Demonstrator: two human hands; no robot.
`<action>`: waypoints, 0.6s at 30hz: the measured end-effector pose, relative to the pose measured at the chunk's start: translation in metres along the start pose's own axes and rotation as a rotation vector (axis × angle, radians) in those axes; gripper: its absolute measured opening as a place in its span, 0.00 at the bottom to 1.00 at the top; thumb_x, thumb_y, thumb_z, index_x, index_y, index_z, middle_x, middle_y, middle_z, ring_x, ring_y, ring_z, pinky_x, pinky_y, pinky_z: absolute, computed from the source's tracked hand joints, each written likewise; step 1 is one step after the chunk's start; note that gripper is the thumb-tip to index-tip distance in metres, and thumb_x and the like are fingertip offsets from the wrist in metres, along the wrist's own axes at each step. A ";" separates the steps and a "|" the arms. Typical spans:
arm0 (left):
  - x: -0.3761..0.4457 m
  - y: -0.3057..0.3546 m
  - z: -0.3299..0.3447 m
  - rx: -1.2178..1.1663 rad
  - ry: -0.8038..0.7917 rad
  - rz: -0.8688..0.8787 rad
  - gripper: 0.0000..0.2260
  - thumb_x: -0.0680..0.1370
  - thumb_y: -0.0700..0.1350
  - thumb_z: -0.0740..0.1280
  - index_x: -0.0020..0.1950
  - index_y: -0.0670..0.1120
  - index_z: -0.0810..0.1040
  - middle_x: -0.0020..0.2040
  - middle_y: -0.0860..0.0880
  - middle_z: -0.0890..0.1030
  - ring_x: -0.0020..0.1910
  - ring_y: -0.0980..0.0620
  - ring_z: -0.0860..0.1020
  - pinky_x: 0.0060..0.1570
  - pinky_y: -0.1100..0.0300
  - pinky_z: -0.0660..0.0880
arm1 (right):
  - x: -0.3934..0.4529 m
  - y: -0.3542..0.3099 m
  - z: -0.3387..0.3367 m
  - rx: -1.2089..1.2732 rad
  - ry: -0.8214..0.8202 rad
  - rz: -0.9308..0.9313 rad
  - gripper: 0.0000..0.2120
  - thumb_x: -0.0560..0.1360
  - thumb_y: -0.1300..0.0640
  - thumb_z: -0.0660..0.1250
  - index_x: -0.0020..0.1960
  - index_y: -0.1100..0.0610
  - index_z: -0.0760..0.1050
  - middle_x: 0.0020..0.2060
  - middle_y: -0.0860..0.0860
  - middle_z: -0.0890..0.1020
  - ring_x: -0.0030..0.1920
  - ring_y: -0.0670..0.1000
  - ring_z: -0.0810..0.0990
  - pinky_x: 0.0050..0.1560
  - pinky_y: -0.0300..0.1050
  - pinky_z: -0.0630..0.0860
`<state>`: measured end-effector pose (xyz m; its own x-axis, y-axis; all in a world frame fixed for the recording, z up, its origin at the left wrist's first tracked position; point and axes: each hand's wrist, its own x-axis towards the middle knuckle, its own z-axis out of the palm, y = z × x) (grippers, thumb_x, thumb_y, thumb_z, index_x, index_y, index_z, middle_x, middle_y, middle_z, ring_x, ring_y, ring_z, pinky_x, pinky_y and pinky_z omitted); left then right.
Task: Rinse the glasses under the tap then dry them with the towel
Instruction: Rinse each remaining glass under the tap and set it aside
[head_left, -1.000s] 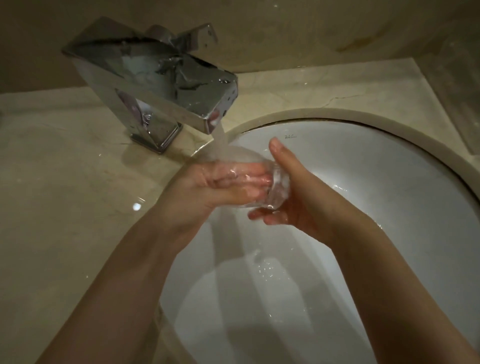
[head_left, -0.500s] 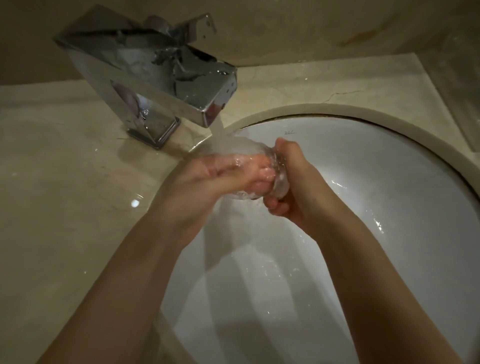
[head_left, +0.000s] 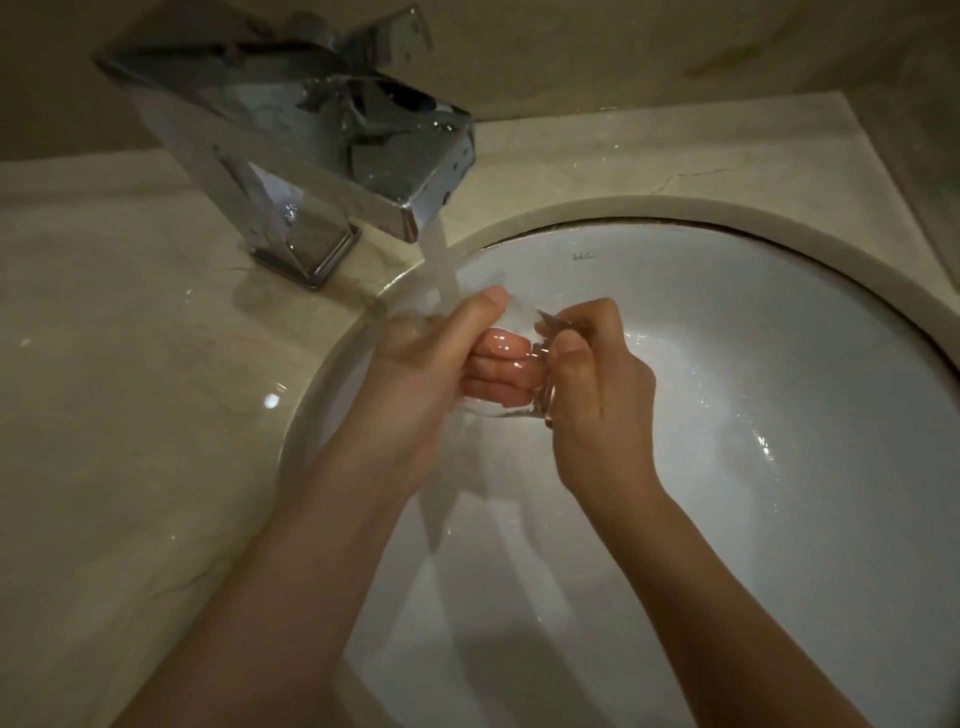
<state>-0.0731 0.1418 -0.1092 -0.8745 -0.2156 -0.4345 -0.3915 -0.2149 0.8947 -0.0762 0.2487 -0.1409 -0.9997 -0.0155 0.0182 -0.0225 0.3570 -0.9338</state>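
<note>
Marble in a pale beige, veined and glossy, forms the broad countertop that fills the left side and wraps around behind the basin, with a thin crack running near the far rim. Set into it is the round white ceramic sink, its bowl wet and bearing a small grey maker's mark on the far wall. At the upper left stands the angular chrome tap, a squared block spout that juts out over the basin edge, its mirrored faces spotted with droplets. From its lip a smooth stream of water falls at a slant onto the hands. Two bare forearms reach up from the bottom edge and meet above the bowl's near-left part. The left hand has its fingers pushed inside the small clear drinking glass, which lies on its side, and its thumb pressed on the outside, so the fingers show pink through the wall. The right hand is curled tight around the glass's thick base. The glass sits between both hands, just under the stream.
</note>
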 end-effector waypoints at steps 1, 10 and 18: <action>-0.003 -0.001 0.001 0.005 0.015 0.052 0.15 0.80 0.43 0.65 0.34 0.40 0.78 0.25 0.48 0.79 0.27 0.52 0.80 0.30 0.64 0.77 | 0.005 -0.002 -0.001 0.047 -0.012 0.113 0.06 0.74 0.48 0.53 0.42 0.45 0.68 0.28 0.42 0.77 0.31 0.39 0.77 0.27 0.31 0.69; 0.002 -0.001 0.006 0.159 0.066 0.168 0.12 0.77 0.44 0.69 0.34 0.47 0.83 0.32 0.49 0.84 0.33 0.52 0.83 0.38 0.57 0.81 | 0.033 -0.020 0.002 0.319 -0.051 0.678 0.14 0.78 0.47 0.55 0.40 0.53 0.72 0.28 0.48 0.75 0.23 0.47 0.70 0.26 0.39 0.67; -0.001 -0.003 0.003 0.029 -0.052 0.011 0.10 0.74 0.42 0.72 0.35 0.39 0.79 0.30 0.43 0.80 0.29 0.49 0.78 0.28 0.63 0.76 | -0.003 -0.003 0.005 0.251 0.082 0.318 0.09 0.76 0.45 0.58 0.43 0.47 0.74 0.38 0.50 0.81 0.37 0.49 0.81 0.31 0.43 0.79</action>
<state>-0.0724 0.1457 -0.1109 -0.8923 -0.1675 -0.4192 -0.3892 -0.1849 0.9024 -0.0731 0.2431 -0.1396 -0.9540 0.1375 -0.2665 0.2803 0.0930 -0.9554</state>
